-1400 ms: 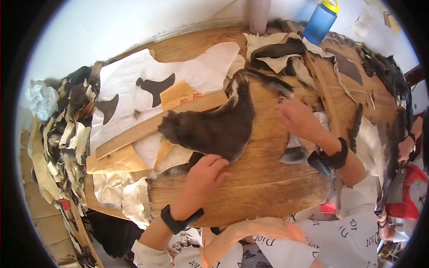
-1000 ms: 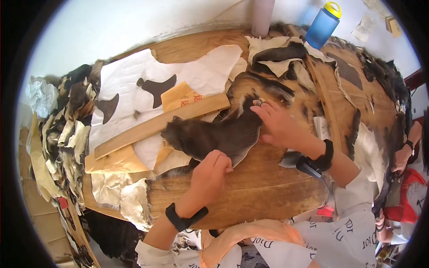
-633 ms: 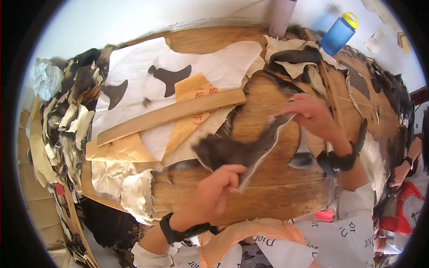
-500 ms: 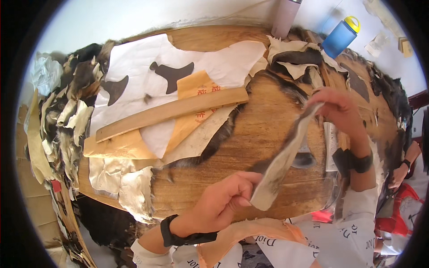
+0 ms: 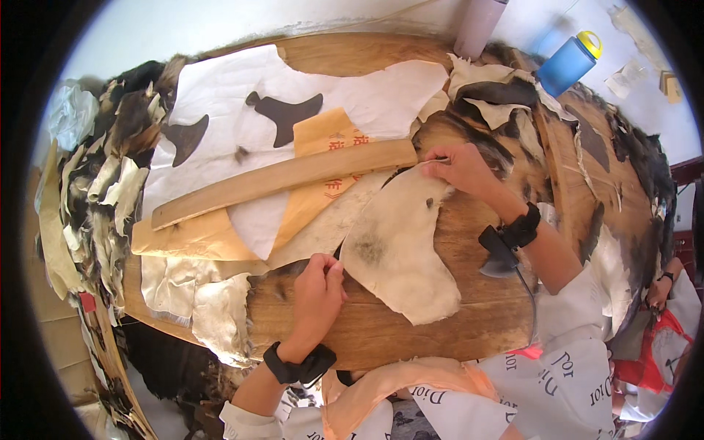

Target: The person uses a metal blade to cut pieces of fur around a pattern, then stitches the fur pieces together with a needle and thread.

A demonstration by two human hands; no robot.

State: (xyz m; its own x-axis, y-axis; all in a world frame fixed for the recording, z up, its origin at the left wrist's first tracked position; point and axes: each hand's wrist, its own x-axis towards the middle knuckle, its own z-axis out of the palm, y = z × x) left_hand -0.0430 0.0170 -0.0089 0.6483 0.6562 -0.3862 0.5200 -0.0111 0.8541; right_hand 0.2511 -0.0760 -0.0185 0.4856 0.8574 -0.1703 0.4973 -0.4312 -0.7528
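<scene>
A cut piece of pale fur hide [image 5: 400, 249], skin side up with a grey smudge and a small dark spot, lies spread over the wooden board. My right hand [image 5: 463, 174] pinches its top corner. At its left edge my left hand [image 5: 320, 293] is closed, fingertips pinching the rim where a little dark fur shows. Just beyond the piece, a long wooden stick [image 5: 286, 183] lies slanted across orange-yellow paper [image 5: 312, 209] and a white sheet [image 5: 220, 95]. Under that paper is a larger pale hide [image 5: 293, 262].
Heaped fur scraps [image 5: 121, 191] line the board's left side; more scraps [image 5: 506, 95] lie at the back right. Two dark cut shapes rest on the white sheet. A blue bottle [image 5: 568, 66] and a pinkish flask [image 5: 480, 29] stand behind. Another person's hand [image 5: 660, 290] shows at far right.
The hide piece, held up edge-on before, now lies pale side up on the board. My right hand came down and leftward with its corner; my left hand moved left and farther from me.
</scene>
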